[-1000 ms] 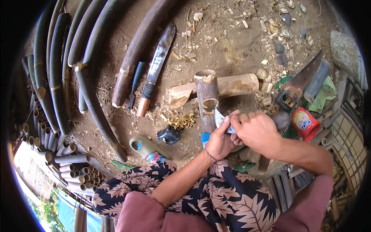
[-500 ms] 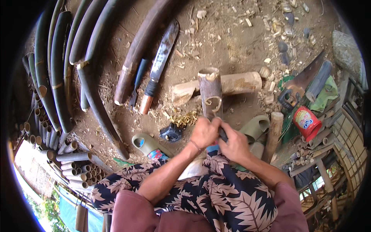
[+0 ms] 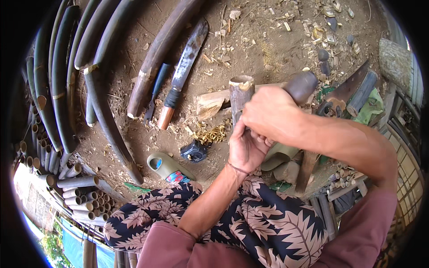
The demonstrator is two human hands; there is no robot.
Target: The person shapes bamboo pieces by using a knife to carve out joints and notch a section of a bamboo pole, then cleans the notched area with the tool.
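Note:
My right hand (image 3: 272, 109) is closed round a tool with a thick, dark, rounded handle (image 3: 302, 85). The handle's end sticks out to the upper right; the rest of the tool is mostly hidden. My left hand (image 3: 248, 152) is just below, palm turned up, thumb pointing up toward the tool and fingers curled beneath my right fist. Whatever those fingers hold is hidden. Right by my hands an upright bamboo section (image 3: 241, 91) stands against a short split log (image 3: 212, 105) lying crosswise. My right hand covers the bamboo's lower side.
A machete (image 3: 185, 67) and a narrow dark-handled blade (image 3: 157, 87) lie beside long bamboo poles (image 3: 111, 116). Curled shavings (image 3: 212, 134) lie near a dark object (image 3: 194, 151). A handsaw (image 3: 346, 91) rests at right. Cut bamboo tubes (image 3: 85, 198) are stacked at lower left.
My right hand has swung up and forward, turning the tool so its handle points to the upper right. My left palm has rolled upward. The curled shaving on the bamboo's side is no longer visible.

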